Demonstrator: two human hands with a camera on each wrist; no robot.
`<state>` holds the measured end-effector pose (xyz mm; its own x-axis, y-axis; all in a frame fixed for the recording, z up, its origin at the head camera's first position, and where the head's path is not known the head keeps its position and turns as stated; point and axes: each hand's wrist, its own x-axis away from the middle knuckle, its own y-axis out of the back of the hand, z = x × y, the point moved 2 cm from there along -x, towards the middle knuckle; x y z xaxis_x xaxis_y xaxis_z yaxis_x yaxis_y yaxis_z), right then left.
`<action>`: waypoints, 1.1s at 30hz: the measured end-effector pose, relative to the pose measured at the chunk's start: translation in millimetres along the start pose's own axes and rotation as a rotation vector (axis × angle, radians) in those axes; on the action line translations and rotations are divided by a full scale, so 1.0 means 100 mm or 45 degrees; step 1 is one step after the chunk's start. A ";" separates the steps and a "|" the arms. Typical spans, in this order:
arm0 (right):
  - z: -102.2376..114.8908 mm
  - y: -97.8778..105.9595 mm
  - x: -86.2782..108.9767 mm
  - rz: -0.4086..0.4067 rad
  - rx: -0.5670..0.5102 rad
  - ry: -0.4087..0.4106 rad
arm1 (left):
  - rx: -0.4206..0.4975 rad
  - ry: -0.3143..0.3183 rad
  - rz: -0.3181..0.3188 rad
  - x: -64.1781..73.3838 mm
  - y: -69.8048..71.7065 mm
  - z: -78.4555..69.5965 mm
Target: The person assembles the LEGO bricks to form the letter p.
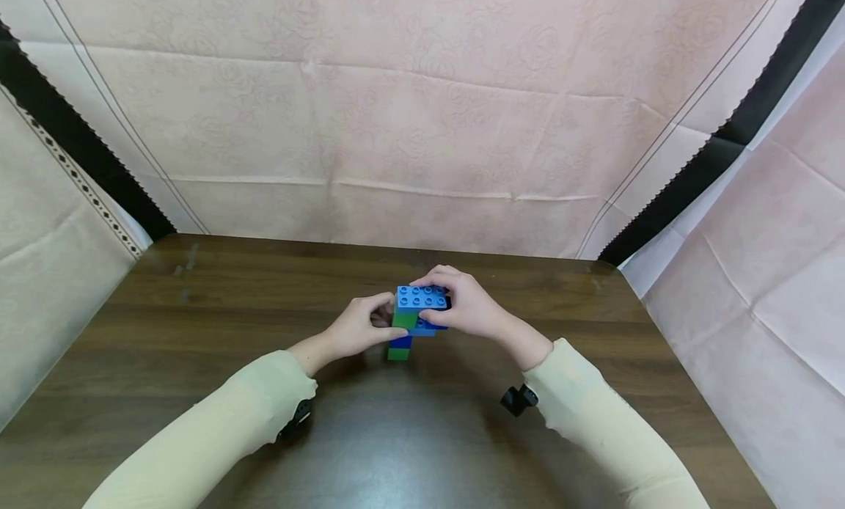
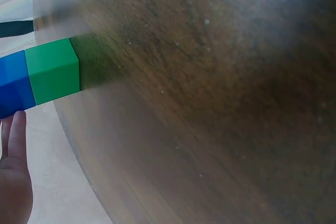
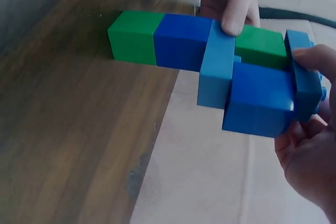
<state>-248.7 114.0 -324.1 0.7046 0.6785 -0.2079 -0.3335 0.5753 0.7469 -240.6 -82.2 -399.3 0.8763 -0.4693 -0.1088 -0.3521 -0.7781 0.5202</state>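
A stack of toy building bricks stands upright at the table's middle, between both hands. From the bottom it has a green block (image 1: pixel 398 354), a dark blue block (image 1: pixel 400 342) and a wider light blue brick (image 1: pixel 423 333). Above these, an upper green block (image 1: pixel 405 320) and a second dark blue block (image 3: pixel 260 100) sit side by side. A light blue studded brick (image 1: pixel 411 304) tops them. My left hand (image 1: pixel 351 326) pinches the stack at mid-height from the left, thumb in front. From the right, my right hand (image 1: pixel 466 304) grips the top brick between thumb and fingers.
The brown wooden table (image 1: pixel 185 326) runs under both arms, its far edge just beyond the hands. Pale patterned cloth (image 1: pixel 422 127) hangs behind it and at both sides, with black strips at the corners. Each wrist carries a small black camera (image 1: pixel 518 400).
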 end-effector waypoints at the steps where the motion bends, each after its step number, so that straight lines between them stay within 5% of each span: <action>1: -0.01 0.01 -0.01 0.002 -0.006 -0.026 | 0.000 0.006 0.001 0.00 0.00 0.00; 22: -0.03 0.02 -0.03 0.023 -0.062 -0.143 | 0.019 0.001 0.021 -0.01 0.00 0.01; 33: -0.01 0.03 -0.05 0.082 0.022 -0.039 | -0.013 0.015 0.014 0.00 0.00 0.00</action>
<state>-254.1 113.2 -321.7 0.7011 0.6992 -0.1401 -0.3678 0.5229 0.7689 -241.2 -82.5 -399.3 0.8761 -0.4731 -0.0934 -0.3585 -0.7684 0.5301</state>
